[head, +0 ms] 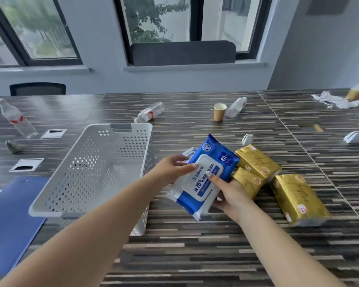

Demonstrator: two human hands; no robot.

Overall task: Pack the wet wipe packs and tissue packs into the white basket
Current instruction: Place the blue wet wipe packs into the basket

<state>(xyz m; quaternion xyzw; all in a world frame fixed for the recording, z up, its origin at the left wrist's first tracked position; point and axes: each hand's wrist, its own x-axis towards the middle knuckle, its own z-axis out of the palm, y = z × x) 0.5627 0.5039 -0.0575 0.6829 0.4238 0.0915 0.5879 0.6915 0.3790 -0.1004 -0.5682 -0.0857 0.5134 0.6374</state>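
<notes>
**Two-handed hold on a soft wipe pack beside the basket**

Nearest the viewer, the right hand point(229, 195) cups the lower right edge of the blue-and-white soft plastic wet wipe pack point(203, 177), thumb laid on its white flip lid; the left hand point(172, 167) pinches the pack's upper left edge, fingers curled over it. The pack rides tilted between both hands, seemingly lifted off the striped wood-grain table point(195, 255). By its look the pack is pliable, moist-heavy and slick-skinned; grips at opposite edges, as here, or under the stiffer lid should keep it from sagging or sliding. Just left of the left hand stands the white perforated plastic basket point(87, 172), nothing visible inside it. Just right of the right hand lie three gold film-wrapped tissue packs point(298, 199), light and squashable by appearance, best taken across the width. Beyond the left fingertips a second wet wipe pack point(190, 152) peeks out. Farther off stands a brown paper cup point(219, 111).
</notes>
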